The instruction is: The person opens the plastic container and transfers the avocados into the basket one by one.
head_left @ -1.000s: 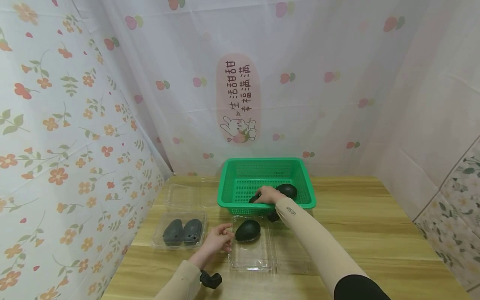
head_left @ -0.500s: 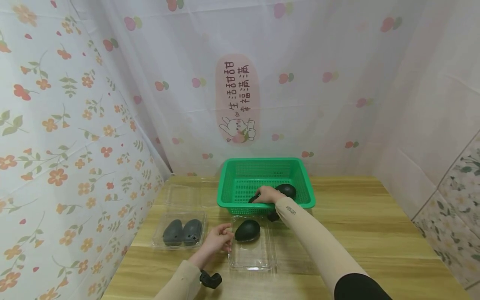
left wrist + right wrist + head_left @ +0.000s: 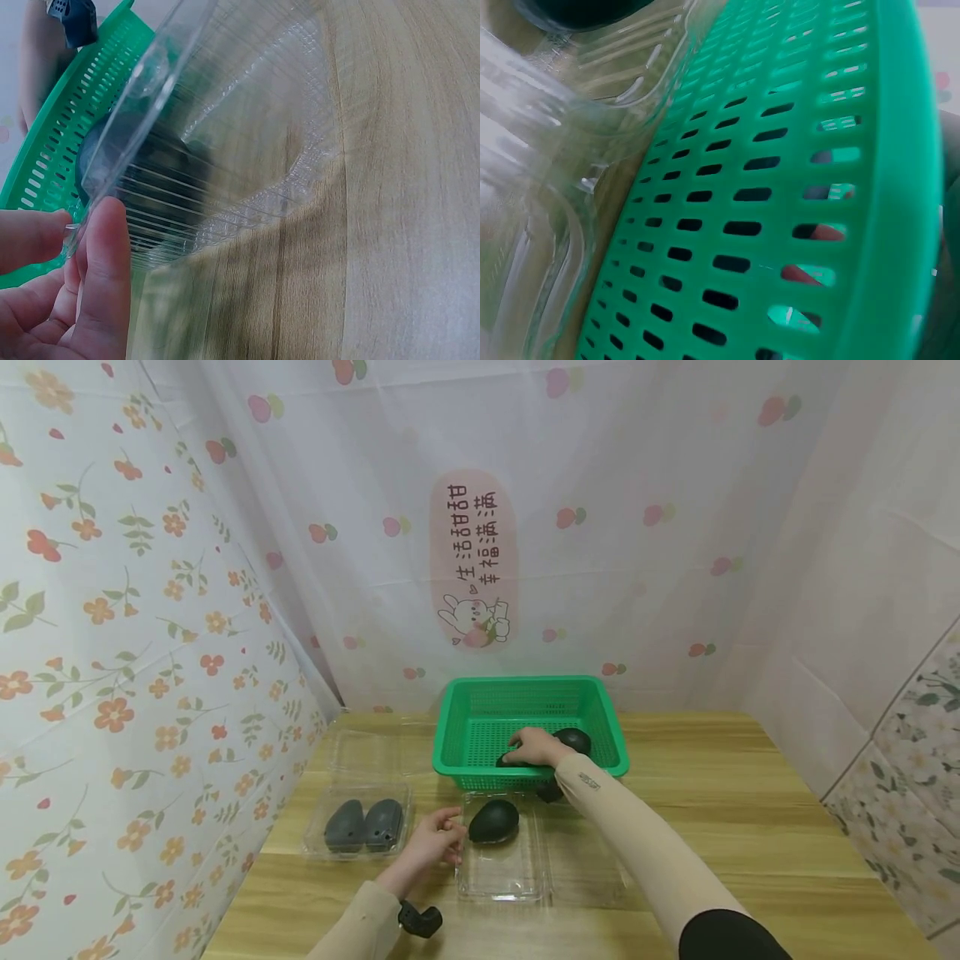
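Observation:
My left hand point(image 3: 435, 841) pinches the left rim of a clear plastic clamshell box point(image 3: 247, 165) between thumb and fingers. One dark green avocado point(image 3: 493, 822) lies at the far end of that box. Over the near wall of a green basket point(image 3: 457, 768) reaches my right hand point(image 3: 536, 747). Its fingers curl over a dark avocado point(image 3: 504, 761), mostly hidden beneath them. Another avocado point(image 3: 576, 741) sits in the basket, right of this hand. In the right wrist view the basket's slotted wall point(image 3: 712, 202) hides most of the hand; bits of finger show through the slots.
To the left stands a second clear box point(image 3: 315, 847) with two avocados point(image 3: 365, 825) inside and its lid point(image 3: 366, 752) folded back. The first box's clear lid point(image 3: 588, 868) lies spread to the right, below the right forearm. A patterned curtain point(image 3: 645, 610) hangs behind the wooden table point(image 3: 750, 827).
My right hand has risen very slightly over the avocado in the basket, and the forearm has shifted a little right. The left hand keeps its hold on the box rim.

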Tool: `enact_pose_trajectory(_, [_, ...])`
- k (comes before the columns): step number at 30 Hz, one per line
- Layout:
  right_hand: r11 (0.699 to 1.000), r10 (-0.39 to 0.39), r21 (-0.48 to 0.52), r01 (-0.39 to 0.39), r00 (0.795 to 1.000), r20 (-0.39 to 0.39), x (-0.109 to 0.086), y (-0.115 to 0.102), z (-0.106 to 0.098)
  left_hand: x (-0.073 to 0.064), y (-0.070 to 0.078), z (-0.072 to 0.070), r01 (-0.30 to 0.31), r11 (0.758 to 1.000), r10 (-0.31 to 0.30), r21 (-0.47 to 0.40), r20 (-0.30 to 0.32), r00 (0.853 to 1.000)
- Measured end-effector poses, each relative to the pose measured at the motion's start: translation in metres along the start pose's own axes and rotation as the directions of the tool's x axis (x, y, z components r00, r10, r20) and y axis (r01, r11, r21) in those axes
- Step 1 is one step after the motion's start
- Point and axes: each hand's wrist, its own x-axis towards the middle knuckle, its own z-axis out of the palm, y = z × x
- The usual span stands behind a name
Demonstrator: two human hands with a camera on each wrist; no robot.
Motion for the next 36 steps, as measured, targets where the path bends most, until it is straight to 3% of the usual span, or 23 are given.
enact_pose_trajectory(10, [0.992,-0.102,0.068,0.108,0.991,-0.087,-0.018,-0.002,-0.007,0.001,-0.003,0.000,0.009,1.000,-0.009,-0.010,-0.005,1.000])
enact_pose_trajectory(18, [0.969,-0.184,0.131,0.207,0.969,-0.167,-0.044,-0.014,-0.006,0.002,-0.006,-0.001,0.005,1.000,-0.005,-0.018,-0.003,1.000])
enact_pose_trajectory(27, [0.939,-0.337,-0.016,0.343,0.912,-0.234,-0.074,-0.026,0.006,0.002,-0.004,0.000,-0.001,1.000,0.001,-0.020,0.000,1.000])
enact_pose_trajectory(36, [0.912,-0.408,-0.126,0.390,0.892,-0.197,-0.092,-0.034,0.016,0.001,-0.002,0.001,0.001,1.000,-0.001,-0.006,-0.004,1.000])
